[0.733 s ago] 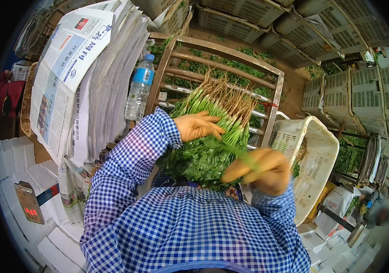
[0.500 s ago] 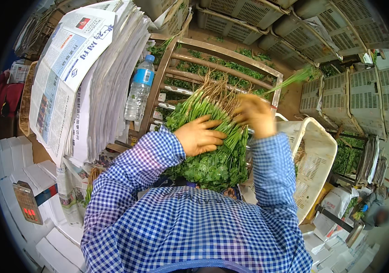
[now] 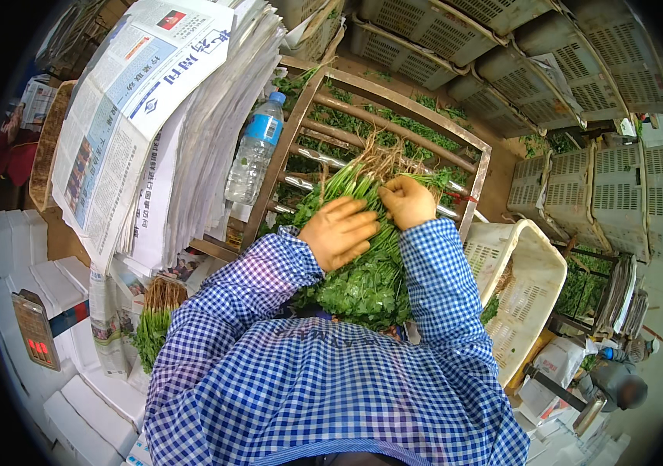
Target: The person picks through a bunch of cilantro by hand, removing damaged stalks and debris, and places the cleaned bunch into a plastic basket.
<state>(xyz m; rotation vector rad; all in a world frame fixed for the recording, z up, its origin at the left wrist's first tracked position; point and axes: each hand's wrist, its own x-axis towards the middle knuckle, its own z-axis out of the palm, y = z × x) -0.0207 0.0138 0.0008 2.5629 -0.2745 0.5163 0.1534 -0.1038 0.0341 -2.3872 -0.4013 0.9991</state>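
Note:
A loose bunch of leafy green herbs (image 3: 370,291), looking like coriander, lies in front of me. Its thin brown roots (image 3: 378,151) point away from me over a metal barred rack (image 3: 282,159). My left hand (image 3: 339,233) rests on the stems with its fingers stretched out flat. Close beside it, my right hand (image 3: 409,203) is closed, thumb and fingers pinched at the stems just below the roots. Its fingertips partly hide what they grip. Leaves reach back toward my chest, between my forearms.
Left of the rack stand a water bottle (image 3: 255,151) and a tall newspaper stack (image 3: 126,101). Another rooted bunch (image 3: 159,318) lies by my left elbow, near a device with a red display (image 3: 35,334). A white crate (image 3: 533,287) is at right; another person (image 3: 615,380) is beyond.
My right hand, blurred before, has come in closer to the left and pinches at the stems. A green sprig in the air at upper right is gone. The whole view has shifted slightly.

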